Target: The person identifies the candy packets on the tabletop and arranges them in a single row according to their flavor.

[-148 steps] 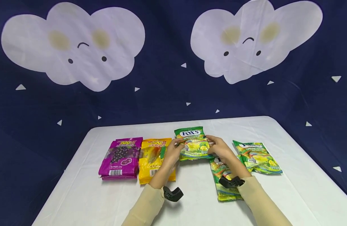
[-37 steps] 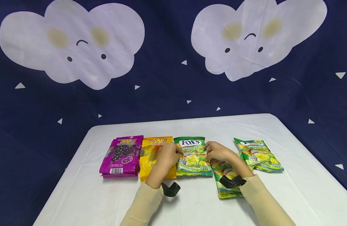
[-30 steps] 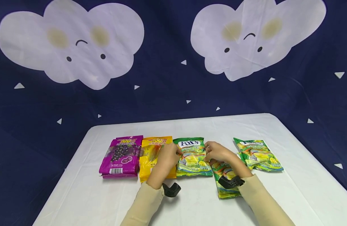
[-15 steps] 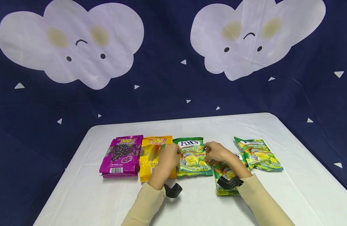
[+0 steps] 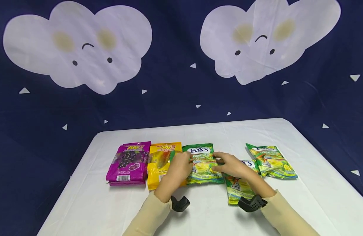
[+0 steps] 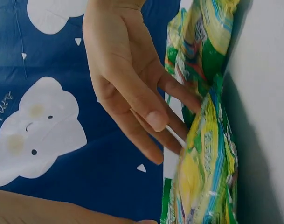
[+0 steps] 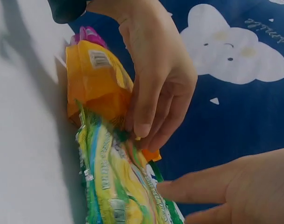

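A green Fox's Spring Tea candy bag (image 5: 203, 170) lies face up in the middle of the table. My left hand (image 5: 180, 165) is at its left side, curled fingers and thumb pinching the edge; in the right wrist view the left hand (image 7: 160, 79) has thumb and fingers drawn together there. Over the bag's right edge is my right hand (image 5: 233, 165), its fingers apart and loosely bent. In the left wrist view the right hand (image 6: 128, 79) shows thumb and fingers spread, fingertips near the bag. A second Fox's bag (image 5: 239, 193) lies partly under the right forearm.
To the left, a yellow candy bag (image 5: 156, 170) sits against the green one, with purple blackcurrant candy bags (image 5: 128, 164) beyond it. Another Fox's bag (image 5: 273, 162) lies at an angle on the right. A cloud-printed dark blue curtain (image 5: 175, 108) hangs behind the white table (image 5: 199, 216).
The middle Fox's bag was held up nearly five seconds ago and now lies flat beside the yellow bag. Since half a second ago, my right fingers have spread and my left hand has shifted slightly right.
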The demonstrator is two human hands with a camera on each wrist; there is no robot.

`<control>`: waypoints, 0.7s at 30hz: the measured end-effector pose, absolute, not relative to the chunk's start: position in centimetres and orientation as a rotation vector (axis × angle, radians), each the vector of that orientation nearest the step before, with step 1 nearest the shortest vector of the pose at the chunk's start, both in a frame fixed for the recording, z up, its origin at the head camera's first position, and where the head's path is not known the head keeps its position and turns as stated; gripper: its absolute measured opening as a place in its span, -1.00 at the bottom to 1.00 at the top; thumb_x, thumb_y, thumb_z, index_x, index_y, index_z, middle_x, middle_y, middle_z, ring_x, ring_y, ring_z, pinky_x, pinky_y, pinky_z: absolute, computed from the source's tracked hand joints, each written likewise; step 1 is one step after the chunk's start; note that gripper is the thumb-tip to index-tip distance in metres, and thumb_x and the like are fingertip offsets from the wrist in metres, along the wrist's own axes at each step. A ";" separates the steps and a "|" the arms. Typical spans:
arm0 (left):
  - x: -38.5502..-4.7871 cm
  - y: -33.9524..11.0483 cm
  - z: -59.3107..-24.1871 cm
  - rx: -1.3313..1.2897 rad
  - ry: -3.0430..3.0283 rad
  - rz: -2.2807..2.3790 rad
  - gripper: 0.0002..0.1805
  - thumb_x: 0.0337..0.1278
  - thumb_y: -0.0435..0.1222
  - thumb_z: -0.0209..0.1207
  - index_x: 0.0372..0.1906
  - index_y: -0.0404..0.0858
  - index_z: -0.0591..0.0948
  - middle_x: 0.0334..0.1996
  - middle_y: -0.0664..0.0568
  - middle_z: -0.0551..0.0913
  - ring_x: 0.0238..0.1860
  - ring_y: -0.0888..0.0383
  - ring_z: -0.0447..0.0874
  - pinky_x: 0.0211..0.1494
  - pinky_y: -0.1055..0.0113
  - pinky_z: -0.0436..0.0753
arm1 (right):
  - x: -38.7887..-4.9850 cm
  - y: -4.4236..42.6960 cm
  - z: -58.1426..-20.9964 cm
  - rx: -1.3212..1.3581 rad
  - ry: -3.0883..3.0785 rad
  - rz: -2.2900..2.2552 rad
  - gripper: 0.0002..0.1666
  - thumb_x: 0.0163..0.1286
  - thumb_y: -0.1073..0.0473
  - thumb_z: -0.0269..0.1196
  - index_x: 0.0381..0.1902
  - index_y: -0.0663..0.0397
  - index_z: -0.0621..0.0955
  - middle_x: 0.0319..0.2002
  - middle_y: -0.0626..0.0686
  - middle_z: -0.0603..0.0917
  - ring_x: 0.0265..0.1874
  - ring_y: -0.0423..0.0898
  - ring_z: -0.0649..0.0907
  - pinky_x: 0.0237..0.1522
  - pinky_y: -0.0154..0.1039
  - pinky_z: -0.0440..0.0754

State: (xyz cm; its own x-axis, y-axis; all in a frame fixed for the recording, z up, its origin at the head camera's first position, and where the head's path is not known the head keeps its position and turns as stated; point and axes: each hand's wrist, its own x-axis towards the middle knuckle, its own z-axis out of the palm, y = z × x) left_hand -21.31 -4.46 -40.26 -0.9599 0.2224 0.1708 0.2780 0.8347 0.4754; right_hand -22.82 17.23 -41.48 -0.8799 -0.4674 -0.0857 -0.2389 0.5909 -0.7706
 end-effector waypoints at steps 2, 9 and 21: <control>-21.0 -4.4 -40.1 -0.440 -2.891 -0.786 -0.86 0.10 -0.41 0.31 -0.22 -0.37 0.71 -0.27 -0.15 0.71 -0.28 0.02 0.64 -0.26 0.24 0.64 | -22.3 17.7 -41.3 -0.615 2.498 -1.242 -0.27 0.35 0.16 0.28 0.36 0.36 0.30 0.25 0.40 0.39 0.17 0.32 0.47 -0.01 0.06 0.59; -19.6 -3.6 -39.7 -0.616 -2.885 -1.163 -0.79 0.13 -0.39 0.30 -0.12 -0.34 0.72 -0.25 -0.10 0.72 -0.31 0.09 0.66 -0.33 0.36 0.62 | -21.0 19.6 -41.1 -0.631 2.465 -1.347 -0.37 0.41 0.14 0.23 0.34 0.26 0.34 0.21 0.35 0.44 0.07 0.22 0.55 -0.21 -0.05 0.65; -18.6 -1.9 -41.9 -0.682 -2.772 -1.973 -0.68 0.12 -0.43 0.30 0.01 -0.37 0.65 -0.01 -0.14 0.65 -0.16 0.12 0.70 -0.20 0.34 0.66 | -18.9 22.6 -41.0 -0.556 2.580 -1.345 -0.41 0.39 0.18 0.24 0.29 0.29 0.38 0.14 0.32 0.51 0.05 0.21 0.56 -0.08 -0.01 0.62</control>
State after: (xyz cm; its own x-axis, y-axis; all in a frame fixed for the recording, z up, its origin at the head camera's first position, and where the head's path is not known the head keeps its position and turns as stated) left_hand -18.57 -1.92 -41.90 -0.8714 0.4889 -0.0401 0.1222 0.2955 0.9475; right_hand -18.87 22.64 -40.96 -0.9140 -0.4056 0.0136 -0.2434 0.5210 -0.8181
